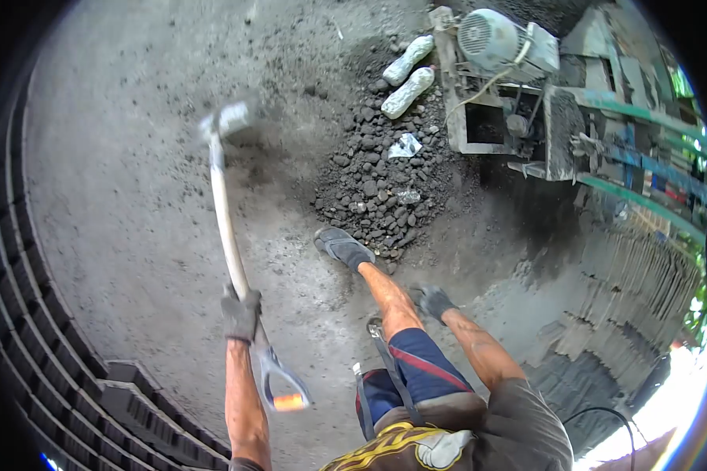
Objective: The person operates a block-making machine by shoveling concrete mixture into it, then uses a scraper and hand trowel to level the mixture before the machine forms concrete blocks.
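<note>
My left hand [241, 314], in a dark grey glove, is wrapped round the pale wooden shaft of a shovel [225, 208]. The shovel's grey D-shaped grip, with an orange patch, hangs below this hand. Its light-coloured blade is at the upper left over the floor, smeared by motion. My right hand [434, 302], also gloved, is beside my bare lower leg, away from the shovel. Its fingers look loosely stretched out and nothing shows in them, though the dark glove is a little blurred.
A heap of dark stones [377, 173] lies beyond my shoe [346, 246], with two whitish bottle-shaped bundles [407, 93] at its top. A machine with a motor [491, 39] stands at upper right. Stacked grey blocks [141, 404] line the left; more stacks [636, 282] are at right.
</note>
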`<state>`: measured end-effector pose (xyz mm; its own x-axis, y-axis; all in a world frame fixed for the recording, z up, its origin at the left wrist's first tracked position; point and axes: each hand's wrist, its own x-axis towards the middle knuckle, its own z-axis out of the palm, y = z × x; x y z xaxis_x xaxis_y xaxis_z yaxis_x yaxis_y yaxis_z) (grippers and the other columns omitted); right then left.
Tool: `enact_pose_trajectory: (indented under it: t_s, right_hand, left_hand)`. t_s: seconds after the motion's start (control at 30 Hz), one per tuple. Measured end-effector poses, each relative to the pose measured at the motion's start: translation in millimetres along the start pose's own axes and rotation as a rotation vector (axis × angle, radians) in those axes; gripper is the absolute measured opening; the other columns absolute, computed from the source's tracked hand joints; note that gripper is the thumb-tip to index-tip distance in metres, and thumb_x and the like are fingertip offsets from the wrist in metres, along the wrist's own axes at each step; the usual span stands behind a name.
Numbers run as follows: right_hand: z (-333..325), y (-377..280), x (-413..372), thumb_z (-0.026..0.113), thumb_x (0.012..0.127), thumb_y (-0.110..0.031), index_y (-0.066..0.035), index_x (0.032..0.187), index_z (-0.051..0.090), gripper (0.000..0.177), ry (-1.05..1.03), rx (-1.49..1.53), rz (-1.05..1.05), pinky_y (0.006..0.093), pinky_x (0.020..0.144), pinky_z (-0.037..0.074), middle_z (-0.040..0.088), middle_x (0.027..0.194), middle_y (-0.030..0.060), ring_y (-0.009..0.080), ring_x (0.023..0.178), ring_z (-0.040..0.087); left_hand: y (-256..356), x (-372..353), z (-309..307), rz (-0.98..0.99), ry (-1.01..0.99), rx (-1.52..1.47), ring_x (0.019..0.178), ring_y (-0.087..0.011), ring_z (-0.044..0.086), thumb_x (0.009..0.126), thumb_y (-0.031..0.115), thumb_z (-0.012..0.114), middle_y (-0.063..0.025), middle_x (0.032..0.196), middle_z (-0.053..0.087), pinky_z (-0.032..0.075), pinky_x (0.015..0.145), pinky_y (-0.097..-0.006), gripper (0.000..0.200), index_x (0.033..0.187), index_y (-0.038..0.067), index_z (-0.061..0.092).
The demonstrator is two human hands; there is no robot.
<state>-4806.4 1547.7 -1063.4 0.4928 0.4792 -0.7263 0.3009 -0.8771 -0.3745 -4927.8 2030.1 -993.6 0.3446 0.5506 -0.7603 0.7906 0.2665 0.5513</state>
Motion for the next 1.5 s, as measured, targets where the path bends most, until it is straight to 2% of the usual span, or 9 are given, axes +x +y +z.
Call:
enact_pose_trajectory:
  t_s: [0.23,0.4,0.57,0.77,1.0,1.17,1.23,1.43,1.5]
  right_hand:
    - [-7,-127,-30,0.052,0.088,-0.048,-0.010,0.115,0.060,0.047,0.099,0.779,-0.208,0.0326,0.081,0.049,0.067,0.098,0.0100,0.0251,0.087,0.064]
    - [-48,-171,-143,0.044,0.082,-0.072,-0.014,0.122,0.051,0.071,-0.576,1.443,-0.018,0.0342,0.059,0.052,0.064,0.087,0.0110,0.0198,0.069,0.063]
    - [-30,-149,-243,0.064,0.083,-0.044,-0.005,0.105,0.056,0.045,-0.189,1.863,-0.029,0.0340,0.058,0.055,0.064,0.082,0.0117,0.0208,0.066,0.064]
    - [17,-63,-265,0.066,0.083,-0.018,-0.003,0.083,0.065,0.015,0.390,2.154,0.171,0.0329,0.056,0.050,0.064,0.072,0.0085,0.0197,0.061,0.061]
    - [1,107,-273,0.068,0.080,-0.037,-0.007,0.082,0.060,0.032,0.420,2.151,0.496,0.0372,0.048,0.043,0.059,0.071,0.0074,0.0208,0.057,0.056]
    - [-2,260,-296,0.067,0.082,-0.041,-0.012,0.093,0.059,0.032,0.624,2.279,0.126,0.0367,0.052,0.047,0.058,0.073,0.0045,0.0199,0.062,0.057]
    - [-7,330,-335,0.055,0.091,-0.038,-0.015,0.114,0.055,0.033,0.835,1.349,0.131,0.0343,0.054,0.047,0.064,0.080,0.0068,0.0173,0.067,0.061]
    - [-84,450,-623,0.046,0.093,-0.049,-0.017,0.141,0.035,0.058,0.516,1.750,-0.044,0.0328,0.061,0.054,0.066,0.086,0.0123,0.0186,0.065,0.063]
    - [-95,467,-678,0.047,0.093,-0.051,-0.017,0.143,0.031,0.063,0.536,1.821,-0.085,0.0324,0.060,0.054,0.066,0.087,0.0116,0.0179,0.064,0.063]
  left_hand:
    - [-11,-247,-47,-0.089,-0.182,0.108,0.052,-0.0137,0.055,0.071,0.006,0.065,-0.0064,0.069,0.056,0.049,0.046,-0.0278,0.033,0.100,-0.002,0.050]
    - [-27,-367,-2,-0.079,-0.445,0.066,0.053,-0.0152,0.057,0.068,0.014,0.069,-0.0079,0.072,0.057,0.051,0.047,-0.0282,0.051,0.111,-0.007,0.050]
    - [-65,-405,73,-0.196,-0.900,-0.141,0.054,-0.0164,0.058,0.065,0.022,0.070,-0.0102,0.075,0.060,0.051,0.049,-0.0292,0.067,0.119,-0.011,0.047]
    - [-48,-442,168,-0.296,-1.085,0.083,0.057,-0.0164,0.060,0.080,0.027,0.063,-0.0150,0.088,0.064,0.052,0.051,-0.0298,0.057,0.124,-0.005,0.046]
    - [20,-511,318,-0.313,-1.081,0.367,0.072,-0.0138,0.061,0.088,0.024,0.056,-0.0088,0.099,0.063,0.053,0.067,-0.0283,0.036,0.117,0.004,0.054]
    - [21,-557,483,-0.283,-1.124,0.352,0.066,-0.0113,0.057,0.091,0.028,0.054,-0.0041,0.085,0.060,0.047,0.059,-0.0267,0.024,0.104,0.008,0.057]
    - [10,-578,559,-0.172,-1.090,0.359,0.063,-0.0103,0.055,0.092,0.030,0.054,-0.0022,0.079,0.058,0.045,0.056,-0.0261,0.022,0.099,0.010,0.058]
    - [-41,-641,748,0.286,-0.952,0.301,0.056,-0.0079,0.051,0.096,0.039,0.050,0.0028,0.064,0.054,0.039,0.048,-0.0246,0.031,0.080,0.015,0.059]
    - [-65,-628,790,0.018,-1.039,0.109,0.056,-0.0129,0.053,0.092,0.035,0.053,0.0009,0.064,0.054,0.042,0.051,-0.0283,0.026,0.077,0.015,0.057]
